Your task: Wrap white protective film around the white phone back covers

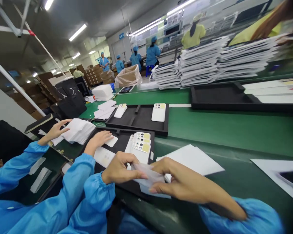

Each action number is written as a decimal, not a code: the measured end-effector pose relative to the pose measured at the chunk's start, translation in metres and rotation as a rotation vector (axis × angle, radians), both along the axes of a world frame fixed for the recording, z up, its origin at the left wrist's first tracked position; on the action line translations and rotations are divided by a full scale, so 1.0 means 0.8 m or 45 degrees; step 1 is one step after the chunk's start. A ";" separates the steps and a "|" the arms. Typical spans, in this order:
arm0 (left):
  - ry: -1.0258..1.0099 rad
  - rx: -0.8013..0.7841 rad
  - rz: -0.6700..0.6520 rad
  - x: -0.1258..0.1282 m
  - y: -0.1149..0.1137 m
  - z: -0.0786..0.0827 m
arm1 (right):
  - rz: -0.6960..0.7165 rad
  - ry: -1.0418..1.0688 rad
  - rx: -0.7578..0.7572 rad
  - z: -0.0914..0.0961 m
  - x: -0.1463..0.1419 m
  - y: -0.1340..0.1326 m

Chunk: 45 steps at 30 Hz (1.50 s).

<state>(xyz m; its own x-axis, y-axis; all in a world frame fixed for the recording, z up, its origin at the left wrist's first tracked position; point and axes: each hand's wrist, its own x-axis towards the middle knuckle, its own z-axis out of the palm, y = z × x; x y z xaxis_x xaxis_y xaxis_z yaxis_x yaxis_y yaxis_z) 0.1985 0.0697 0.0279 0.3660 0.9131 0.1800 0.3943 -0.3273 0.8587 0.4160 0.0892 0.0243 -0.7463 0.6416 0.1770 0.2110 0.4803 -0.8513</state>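
Note:
In front of me, my left hand [122, 169] and my right hand [175, 178] pinch a thin translucent white sheet [150, 174] between thumbs and fingers. The sheet is bent or folded; whether something lies inside it, I cannot tell. Just beyond my hands, several white phone back covers [142, 146] with camera rings and yellow film overlap in a black tray [151, 130]. White paper sheets [190, 159] lie on the green bench right behind my right hand.
At left, a co-worker's hands [99, 140] reach to a white paper stack [79, 130] and the near tray. A second black tray [148, 128] holds white covers. Tall stacks of white sheets [202, 61] and another black tray [215, 94] stand on the bench [234, 130]. Other people work behind.

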 end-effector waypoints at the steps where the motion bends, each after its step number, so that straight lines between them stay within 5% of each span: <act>1: -0.035 -0.046 -0.006 -0.004 -0.003 -0.005 | 0.114 -0.038 -0.086 0.003 -0.004 -0.002; 4: -0.215 -0.244 0.031 -0.014 -0.016 -0.024 | 0.317 -0.123 -0.221 0.004 -0.021 -0.007; 8: -0.414 -0.188 0.447 -0.020 -0.044 -0.047 | 0.059 -0.134 -0.146 -0.010 -0.047 -0.016; 11: -0.415 0.039 0.566 -0.025 -0.073 -0.052 | -0.061 0.089 -0.490 -0.015 -0.065 -0.026; 15: -0.614 0.077 0.440 -0.042 -0.100 -0.043 | 0.003 0.553 -0.863 -0.006 -0.091 -0.038; 18: -0.809 -0.117 0.459 -0.055 -0.101 -0.041 | 0.023 0.601 -0.784 -0.002 -0.106 -0.037; 26: -0.856 -0.545 0.446 -0.068 -0.069 -0.060 | -0.122 0.068 -0.439 -0.032 -0.100 -0.012; 33: -0.932 -0.469 0.464 -0.051 -0.057 -0.087 | -0.065 0.134 -0.436 -0.024 -0.069 0.028; 36: -1.392 -0.553 0.353 -0.081 -0.061 -0.089 | -0.278 0.092 -0.380 -0.034 -0.055 0.061; 39: -2.223 -0.884 0.171 -0.148 -0.078 -0.070 | -0.675 -0.251 -0.015 -0.063 -0.049 0.091; 40: -2.315 -0.908 0.157 -0.172 -0.085 -0.061 | -0.767 -0.383 0.093 -0.073 -0.050 0.098; 43: -2.644 -1.094 0.242 -0.228 -0.104 -0.042 | -0.820 -0.626 0.249 -0.093 -0.057 0.106; 45: -3.138 -1.333 0.268 -0.244 -0.111 -0.039 | -0.774 -0.666 0.292 -0.095 -0.060 0.100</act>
